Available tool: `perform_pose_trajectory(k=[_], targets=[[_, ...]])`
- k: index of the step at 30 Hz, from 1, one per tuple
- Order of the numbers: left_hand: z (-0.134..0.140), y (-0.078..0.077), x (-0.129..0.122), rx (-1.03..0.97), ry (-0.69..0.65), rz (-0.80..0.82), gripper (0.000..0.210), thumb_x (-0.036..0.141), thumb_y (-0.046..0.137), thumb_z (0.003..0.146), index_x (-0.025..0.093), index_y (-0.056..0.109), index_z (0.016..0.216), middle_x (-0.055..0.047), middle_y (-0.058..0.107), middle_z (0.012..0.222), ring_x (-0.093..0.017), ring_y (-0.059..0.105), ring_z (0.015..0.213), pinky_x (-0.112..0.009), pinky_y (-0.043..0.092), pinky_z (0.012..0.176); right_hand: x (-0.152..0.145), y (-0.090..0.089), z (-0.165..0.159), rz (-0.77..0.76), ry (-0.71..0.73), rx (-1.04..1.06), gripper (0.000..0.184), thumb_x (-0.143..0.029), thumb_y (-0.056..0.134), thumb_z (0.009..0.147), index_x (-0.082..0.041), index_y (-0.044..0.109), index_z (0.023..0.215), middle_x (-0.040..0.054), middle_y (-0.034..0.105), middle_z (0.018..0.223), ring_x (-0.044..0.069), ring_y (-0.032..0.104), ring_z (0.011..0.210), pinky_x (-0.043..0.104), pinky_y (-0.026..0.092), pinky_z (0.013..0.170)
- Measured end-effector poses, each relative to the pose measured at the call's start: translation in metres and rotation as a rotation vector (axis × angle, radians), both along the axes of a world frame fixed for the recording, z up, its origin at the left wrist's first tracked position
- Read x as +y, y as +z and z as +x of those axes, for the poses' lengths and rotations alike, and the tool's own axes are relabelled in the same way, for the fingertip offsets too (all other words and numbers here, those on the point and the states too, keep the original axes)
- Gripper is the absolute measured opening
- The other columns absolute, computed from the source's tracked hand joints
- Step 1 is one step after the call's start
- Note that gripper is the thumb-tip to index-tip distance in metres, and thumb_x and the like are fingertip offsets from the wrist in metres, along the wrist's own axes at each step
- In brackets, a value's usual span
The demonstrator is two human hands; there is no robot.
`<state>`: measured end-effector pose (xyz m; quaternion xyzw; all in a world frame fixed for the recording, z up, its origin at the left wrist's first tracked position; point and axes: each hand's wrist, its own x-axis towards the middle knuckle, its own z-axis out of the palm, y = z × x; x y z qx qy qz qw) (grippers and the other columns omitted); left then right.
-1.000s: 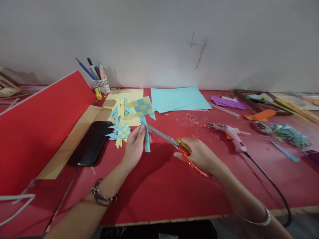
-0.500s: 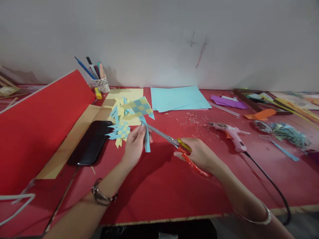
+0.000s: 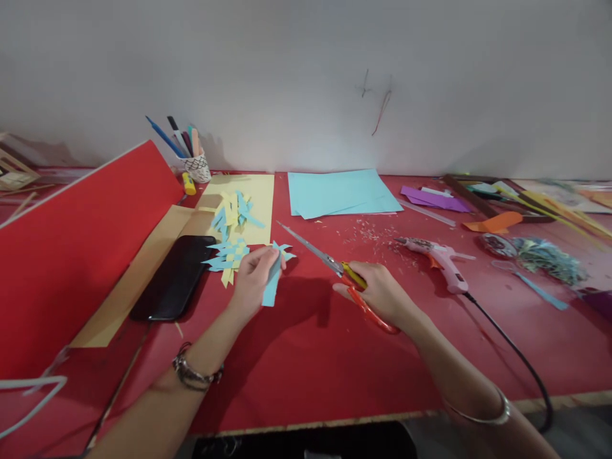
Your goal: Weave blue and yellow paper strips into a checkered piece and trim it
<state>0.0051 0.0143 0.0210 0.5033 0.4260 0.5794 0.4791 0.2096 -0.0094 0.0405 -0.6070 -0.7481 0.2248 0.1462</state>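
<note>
My left hand (image 3: 253,271) pinches a woven paper piece with a blue strip (image 3: 271,284) hanging down towards me. Pointed blue ends stick out past the fingertips, and the rest of the piece is hidden by the hand. In my right hand (image 3: 382,290) are scissors (image 3: 329,261) with red and yellow handles, their blades together and pointing up and left, apart from the paper. Just left of my left hand lies a blue and yellow checkered woven piece (image 3: 232,255). Behind it is a heap of blue and yellow paper cuttings (image 3: 234,210).
A black phone (image 3: 174,277) and a red board (image 3: 86,242) stand to the left. Blue sheets (image 3: 342,191) lie at the back. On the right are a pink glue gun (image 3: 437,255) with its cord, purple paper (image 3: 433,199) and a shredded paper bundle (image 3: 549,260).
My left hand has turned the woven paper piece and brought it lower, so its checkered face no longer shows. The scissors' blades have come away from the strip and closed.
</note>
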Motion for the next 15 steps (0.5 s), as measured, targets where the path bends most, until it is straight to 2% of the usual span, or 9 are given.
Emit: perform_pose_trajectory(k=[4, 6, 7, 11, 13, 15], targets=[[-0.017, 0.017, 0.007, -0.086, 0.135, 0.082, 0.044, 0.044, 0.052, 0.070, 0.021, 0.031, 0.040, 0.007, 0.023, 0.033, -0.006, 0.025, 0.035, -0.021, 0.028, 0.040, 0.003, -0.005, 0.002, 0.093, -0.066, 0.080, 0.042, -0.050, 0.051, 0.073, -0.021, 0.025, 0.056, -0.0055, 0.032, 0.052, 0.008, 0.026, 0.049, 0.022, 0.019, 0.049], [-0.026, 0.024, 0.013, -0.093, 0.196, 0.069, 0.037, 0.040, 0.046, 0.075, 0.021, 0.032, 0.046, 0.008, 0.020, 0.035, -0.006, 0.021, 0.034, -0.021, 0.027, 0.040, 0.004, -0.008, 0.002, 0.126, -0.085, 0.100, 0.042, -0.050, 0.051, 0.073, -0.021, 0.026, 0.056, -0.0055, 0.033, 0.052, 0.008, 0.027, 0.049, 0.022, 0.019, 0.049], [-0.029, 0.026, 0.018, -0.039, 0.328, 0.002, 0.034, 0.039, 0.042, 0.078, 0.021, 0.033, 0.050, 0.009, 0.021, 0.036, -0.006, 0.020, 0.034, -0.021, 0.025, 0.039, 0.004, -0.009, 0.002, 0.134, -0.095, 0.098, 0.042, -0.050, 0.051, 0.072, -0.021, 0.026, 0.056, -0.0054, 0.034, 0.052, 0.008, 0.027, 0.049, 0.022, 0.019, 0.049], [-0.039, 0.025, 0.049, 0.100, 0.440, -0.074, 0.033, 0.032, 0.048, 0.081, 0.020, 0.032, 0.055, 0.008, 0.032, 0.047, -0.005, 0.024, 0.036, -0.020, 0.024, 0.038, 0.004, -0.012, 0.001, 0.125, -0.120, 0.050, 0.042, -0.050, 0.052, 0.072, -0.021, 0.027, 0.056, -0.0054, 0.036, 0.053, 0.008, 0.028, 0.048, 0.022, 0.018, 0.048], [-0.043, 0.023, 0.069, 0.217, 0.449, -0.145, 0.026, 0.031, 0.053, 0.082, 0.017, 0.044, 0.061, 0.006, 0.040, 0.052, -0.005, 0.033, 0.040, -0.021, 0.032, 0.041, 0.003, -0.011, 0.000, 0.109, -0.117, 0.032, 0.041, -0.050, 0.051, 0.072, -0.021, 0.027, 0.056, -0.0054, 0.036, 0.052, 0.008, 0.027, 0.048, 0.021, 0.018, 0.048], [-0.045, 0.021, 0.085, 0.346, 0.434, -0.219, 0.020, 0.034, 0.049, 0.087, 0.015, 0.056, 0.086, 0.000, 0.057, 0.077, -0.009, 0.052, 0.060, -0.024, 0.046, 0.054, 0.002, -0.009, -0.001, 0.098, -0.118, 0.018, 0.040, -0.050, 0.051, 0.072, -0.021, 0.028, 0.057, -0.0053, 0.037, 0.053, 0.008, 0.027, 0.048, 0.021, 0.019, 0.048]])
